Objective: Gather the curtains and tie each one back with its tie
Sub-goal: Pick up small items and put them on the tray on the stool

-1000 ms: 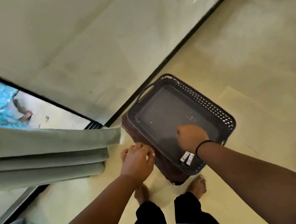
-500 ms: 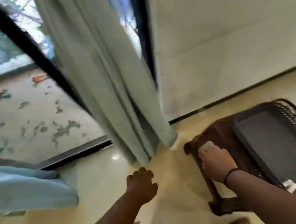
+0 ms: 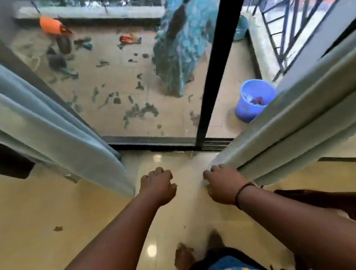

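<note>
right hand [image 3: 224, 184]: grips right curtain [image 3: 285, 129] at its bottom hem, 3 o'clock | left hand [image 3: 157, 186]: curled, holding nothing, just beside left curtain [image 3: 35, 122] at 9 o'clock | blue bucket [image 3: 255, 99]: outside glass, 1 o'clock

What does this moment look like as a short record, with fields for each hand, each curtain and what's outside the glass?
left hand: fingers curled, holding nothing, between the two curtains
right hand: at the lower edge of the right curtain; whether it has a grip on the fabric is unclear
left curtain: hanging loose, untouched
ties: none visible
outside the glass: blue bucket, orange container, a person in a teal garment
</note>
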`<state>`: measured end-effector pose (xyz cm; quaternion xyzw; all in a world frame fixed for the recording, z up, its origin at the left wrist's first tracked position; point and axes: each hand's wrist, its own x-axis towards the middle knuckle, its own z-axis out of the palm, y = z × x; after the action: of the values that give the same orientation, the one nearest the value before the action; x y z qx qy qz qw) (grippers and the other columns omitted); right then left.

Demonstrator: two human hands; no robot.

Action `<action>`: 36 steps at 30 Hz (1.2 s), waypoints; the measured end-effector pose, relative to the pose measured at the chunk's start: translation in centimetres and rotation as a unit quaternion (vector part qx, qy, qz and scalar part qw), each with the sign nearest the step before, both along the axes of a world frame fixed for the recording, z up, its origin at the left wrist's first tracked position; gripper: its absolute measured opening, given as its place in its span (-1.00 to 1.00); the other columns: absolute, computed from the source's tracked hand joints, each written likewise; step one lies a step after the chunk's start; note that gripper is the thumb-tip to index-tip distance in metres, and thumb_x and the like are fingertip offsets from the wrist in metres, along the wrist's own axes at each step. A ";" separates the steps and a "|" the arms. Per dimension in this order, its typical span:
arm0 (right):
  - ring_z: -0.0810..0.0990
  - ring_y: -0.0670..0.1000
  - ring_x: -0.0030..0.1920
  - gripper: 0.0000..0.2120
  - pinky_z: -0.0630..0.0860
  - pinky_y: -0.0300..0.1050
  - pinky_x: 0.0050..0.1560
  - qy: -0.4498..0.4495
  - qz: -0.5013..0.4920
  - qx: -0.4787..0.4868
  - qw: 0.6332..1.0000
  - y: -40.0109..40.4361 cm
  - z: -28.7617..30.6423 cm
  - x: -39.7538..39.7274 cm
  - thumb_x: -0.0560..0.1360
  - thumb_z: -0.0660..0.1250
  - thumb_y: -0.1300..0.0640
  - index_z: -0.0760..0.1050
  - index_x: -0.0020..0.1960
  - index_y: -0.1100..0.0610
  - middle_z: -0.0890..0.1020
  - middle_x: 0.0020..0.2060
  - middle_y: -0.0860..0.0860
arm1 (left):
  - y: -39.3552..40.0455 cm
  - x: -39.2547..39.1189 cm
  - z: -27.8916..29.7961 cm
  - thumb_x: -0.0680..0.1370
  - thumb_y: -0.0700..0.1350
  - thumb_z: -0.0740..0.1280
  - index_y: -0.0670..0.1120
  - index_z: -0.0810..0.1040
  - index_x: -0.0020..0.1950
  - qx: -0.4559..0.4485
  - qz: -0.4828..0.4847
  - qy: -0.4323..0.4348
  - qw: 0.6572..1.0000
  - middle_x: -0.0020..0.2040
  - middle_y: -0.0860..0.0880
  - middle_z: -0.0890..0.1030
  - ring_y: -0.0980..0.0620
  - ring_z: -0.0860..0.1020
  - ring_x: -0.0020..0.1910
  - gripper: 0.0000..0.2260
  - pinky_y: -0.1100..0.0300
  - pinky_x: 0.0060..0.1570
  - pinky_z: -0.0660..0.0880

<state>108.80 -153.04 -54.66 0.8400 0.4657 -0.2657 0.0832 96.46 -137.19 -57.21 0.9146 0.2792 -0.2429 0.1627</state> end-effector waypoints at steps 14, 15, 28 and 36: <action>0.42 0.14 0.21 -0.63 0.41 0.06 0.21 0.065 -0.051 -0.099 0.992 6.4 -11.1 7.2 0.51 0.20 0.04 0.34 0.30 0.07 0.47 0.20 0.11 | 9.2 2.9 -10.2 0.55 0.13 0.19 0.02 0.38 0.36 -0.018 0.025 0.129 0.991 0.34 -0.06 0.42 -0.10 0.42 0.27 -0.59 -0.01 0.21 0.34; 0.42 0.15 0.21 -0.63 0.41 0.06 0.21 0.068 -0.055 -0.111 0.990 6.7 -12.2 7.7 0.51 0.20 0.04 0.34 0.30 0.07 0.46 0.20 0.11 | 9.7 3.5 -11.4 0.55 0.13 0.19 0.02 0.38 0.36 -0.022 0.025 0.131 0.991 0.34 -0.07 0.41 -0.11 0.42 0.27 -0.59 -0.02 0.21 0.35; 0.43 0.15 0.21 -0.60 0.46 0.04 0.15 0.122 -0.188 -0.155 0.962 12.5 -29.4 8.7 0.52 0.22 -0.02 0.36 0.33 0.04 0.47 0.22 0.10 | 16.5 5.0 -30.1 0.56 0.07 0.18 -0.07 0.35 0.38 -0.062 -0.040 0.153 0.985 0.32 -0.11 0.42 -0.16 0.42 0.25 -0.57 -0.05 0.19 0.32; 0.47 0.17 0.16 -0.61 0.48 0.07 0.15 0.145 -0.140 -0.170 0.964 17.5 -40.6 8.2 0.52 0.21 0.01 0.34 0.32 0.08 0.47 0.20 0.13 | 19.5 6.2 -39.0 0.57 0.09 0.18 -0.09 0.28 0.43 -0.054 -0.026 0.143 0.988 0.39 -0.14 0.36 -0.18 0.37 0.30 -0.53 -0.08 0.24 0.30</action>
<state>116.98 -135.59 -95.26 0.8227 0.2982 -0.4692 0.1186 102.70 -117.73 -96.24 0.8675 0.2618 -0.3898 0.1642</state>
